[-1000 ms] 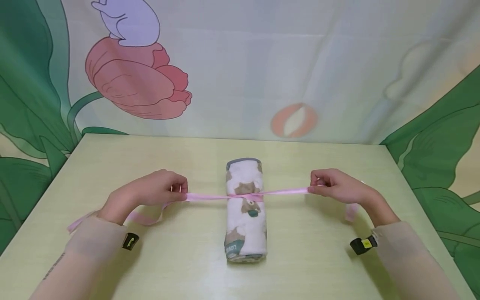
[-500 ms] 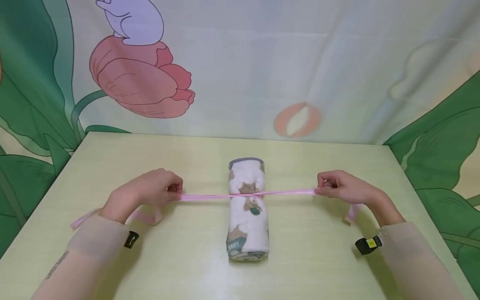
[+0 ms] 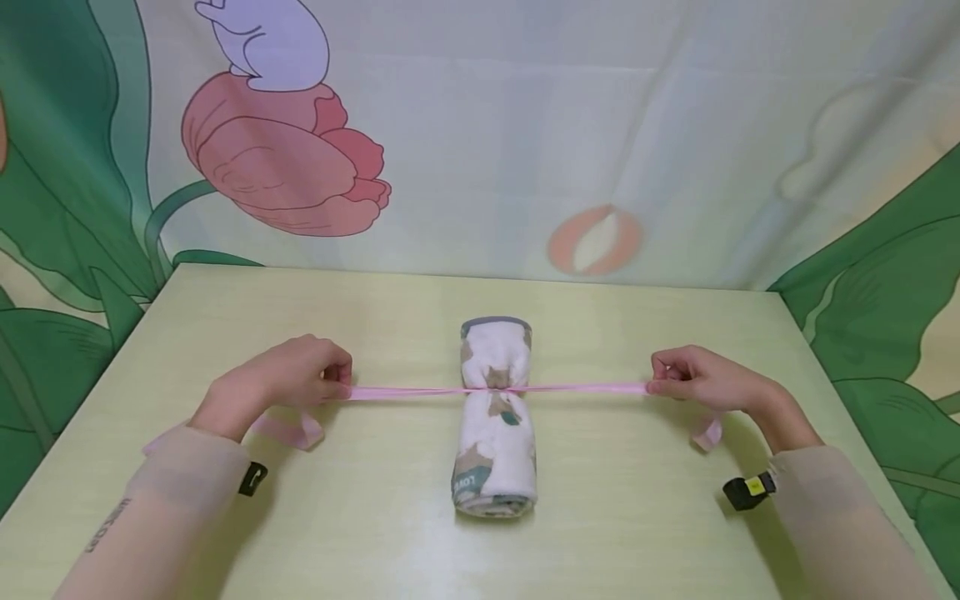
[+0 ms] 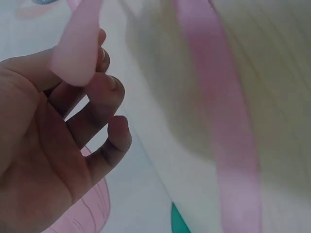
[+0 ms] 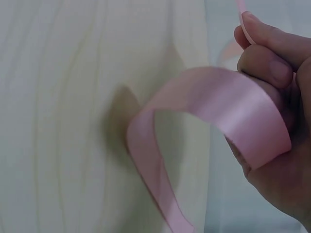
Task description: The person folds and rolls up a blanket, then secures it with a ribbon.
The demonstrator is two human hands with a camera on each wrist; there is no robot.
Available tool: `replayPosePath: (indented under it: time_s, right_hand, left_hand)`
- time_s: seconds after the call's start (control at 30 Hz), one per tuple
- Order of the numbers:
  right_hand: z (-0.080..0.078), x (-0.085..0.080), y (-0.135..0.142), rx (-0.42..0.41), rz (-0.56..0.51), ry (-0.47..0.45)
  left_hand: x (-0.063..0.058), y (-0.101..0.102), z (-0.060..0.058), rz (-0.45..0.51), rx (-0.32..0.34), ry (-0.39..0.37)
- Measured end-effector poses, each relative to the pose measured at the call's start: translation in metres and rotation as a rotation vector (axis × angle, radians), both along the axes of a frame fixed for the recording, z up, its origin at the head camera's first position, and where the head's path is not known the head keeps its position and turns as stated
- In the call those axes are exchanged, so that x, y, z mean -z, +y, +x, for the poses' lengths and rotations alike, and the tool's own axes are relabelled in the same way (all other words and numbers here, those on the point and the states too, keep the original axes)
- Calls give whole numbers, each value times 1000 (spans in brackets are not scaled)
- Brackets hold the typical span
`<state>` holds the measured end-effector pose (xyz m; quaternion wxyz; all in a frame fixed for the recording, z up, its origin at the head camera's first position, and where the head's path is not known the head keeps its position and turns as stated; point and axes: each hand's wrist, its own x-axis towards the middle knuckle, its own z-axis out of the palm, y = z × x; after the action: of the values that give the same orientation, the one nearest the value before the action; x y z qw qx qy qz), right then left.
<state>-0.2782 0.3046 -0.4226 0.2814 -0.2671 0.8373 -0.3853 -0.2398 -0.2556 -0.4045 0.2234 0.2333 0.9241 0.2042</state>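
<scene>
A rolled towel (image 3: 495, 458), white with brown and green patches, lies lengthwise on the table. Around its middle runs a pink ribbon (image 3: 573, 388), drawn tight so that the roll is pinched in at the waist. To the left of the towel, my left hand (image 3: 300, 375) pinches one side of the ribbon between thumb and fingers. My right hand (image 3: 701, 379) pinches the other side, to the right of the roll. Loose ribbon tails hang below both hands; in the right wrist view one tail (image 5: 214, 92) curls out past the palm.
The pale wood-grain table (image 3: 390, 533) ends at a back edge against a printed curtain (image 3: 465, 133) with flowers and a rabbit. Small black devices (image 3: 746, 492) are worn at both wrists. The left ribbon tail (image 3: 288, 431) lies over the table near the forearm.
Both hands have moved farther apart, the left to the left and the right to the right. The ribbon has tightened and narrowed, and the towel's middle is squeezed in.
</scene>
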Motion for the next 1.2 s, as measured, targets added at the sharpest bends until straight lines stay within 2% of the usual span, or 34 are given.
replayPosePath:
  time_s: [0.37,0.57,0.77,1.0,1.2]
  right_hand:
    - [1,4,4,9,-5,-46]
    - [0,2,-4,-49,4,-56]
    - [-2,-9,-20,-101,61,24]
    - [2,-17,-47,-110,115,99]
    - [6,-18,-84,-164,78,180]
  left_hand:
    - [10,-4,0,80,15,-61]
    - [15,0,1,116,30,-112]
    - [10,9,1,143,44,-100]
    - [4,28,3,165,19,-64]
    - [3,53,1,231,30,-28]
